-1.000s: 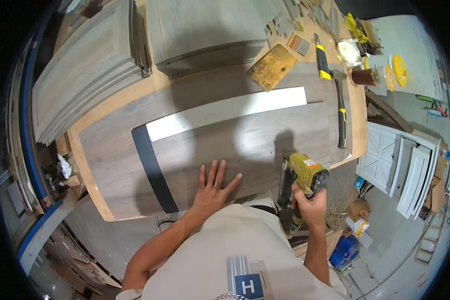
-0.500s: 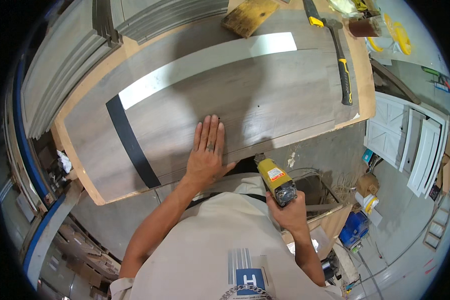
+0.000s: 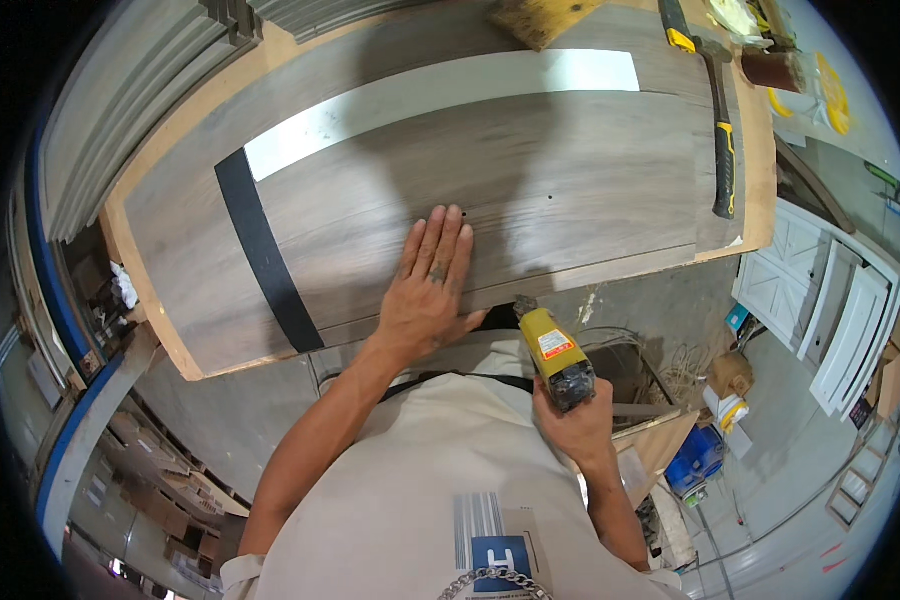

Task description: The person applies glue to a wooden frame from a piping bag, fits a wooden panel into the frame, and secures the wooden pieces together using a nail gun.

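Grey concrete floor (image 3: 770,520), white cabinet doors (image 3: 820,300)

Only labels I spot: small red-and-white sticker (image 3: 554,345) on the yellow power tool (image 3: 557,357), plus a blue-white square logo patch (image 3: 500,556) on the shirt.

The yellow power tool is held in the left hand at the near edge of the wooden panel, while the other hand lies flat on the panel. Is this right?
Not quite. In the head view the yellow power tool is held in the right hand, its tip at the near edge of the wooden panel. The left hand is the one that lies flat on the panel.
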The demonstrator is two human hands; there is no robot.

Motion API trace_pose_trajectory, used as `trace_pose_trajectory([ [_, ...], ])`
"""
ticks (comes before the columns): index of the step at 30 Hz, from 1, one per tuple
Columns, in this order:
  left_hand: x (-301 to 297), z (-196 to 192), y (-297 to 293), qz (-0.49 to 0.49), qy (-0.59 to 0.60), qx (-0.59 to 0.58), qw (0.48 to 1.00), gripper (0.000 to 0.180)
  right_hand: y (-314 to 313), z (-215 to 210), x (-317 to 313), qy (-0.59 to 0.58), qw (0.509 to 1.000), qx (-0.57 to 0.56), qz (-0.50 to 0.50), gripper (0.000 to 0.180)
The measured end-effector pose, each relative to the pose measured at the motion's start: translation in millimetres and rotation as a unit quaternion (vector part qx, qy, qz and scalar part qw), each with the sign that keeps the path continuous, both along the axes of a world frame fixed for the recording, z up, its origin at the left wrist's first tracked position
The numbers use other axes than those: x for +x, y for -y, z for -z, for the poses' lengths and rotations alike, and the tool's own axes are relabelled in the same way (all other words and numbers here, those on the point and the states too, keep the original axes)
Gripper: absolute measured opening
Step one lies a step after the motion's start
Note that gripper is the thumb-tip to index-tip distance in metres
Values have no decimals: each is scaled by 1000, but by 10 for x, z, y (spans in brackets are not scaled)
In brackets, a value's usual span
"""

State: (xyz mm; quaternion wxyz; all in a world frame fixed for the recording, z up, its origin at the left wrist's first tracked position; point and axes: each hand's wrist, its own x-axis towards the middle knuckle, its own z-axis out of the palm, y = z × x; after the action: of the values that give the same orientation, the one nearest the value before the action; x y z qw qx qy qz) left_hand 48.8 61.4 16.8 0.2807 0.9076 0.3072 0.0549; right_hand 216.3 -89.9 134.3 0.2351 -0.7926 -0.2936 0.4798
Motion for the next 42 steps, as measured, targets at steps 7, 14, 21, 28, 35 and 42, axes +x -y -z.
trace_pose_trajectory([
  [7,-8,9,-17,2,-13,-23,1000,122,-41,-2,-12,3,1000,-5,-16,40],
  [14,23,-74,-152,13,-12,6,1000,120,-103,-35,-17,22,1000,-13,-4,27],
  [21,-1,-222,-103,38,-50,-33,997,99,-142,-111,-132,135,989,-47,-41,38],
  [28,-139,-256,17,47,-20,20,999,102,145,86,195,112,992,63,0,41],
  [35,-272,-297,29,0,-48,29,998,100,-193,-320,443,103,994,8,35,40],
  [42,-240,-231,606,-314,-169,13,934,117,-231,114,873,138,977,161,-13,47],
])
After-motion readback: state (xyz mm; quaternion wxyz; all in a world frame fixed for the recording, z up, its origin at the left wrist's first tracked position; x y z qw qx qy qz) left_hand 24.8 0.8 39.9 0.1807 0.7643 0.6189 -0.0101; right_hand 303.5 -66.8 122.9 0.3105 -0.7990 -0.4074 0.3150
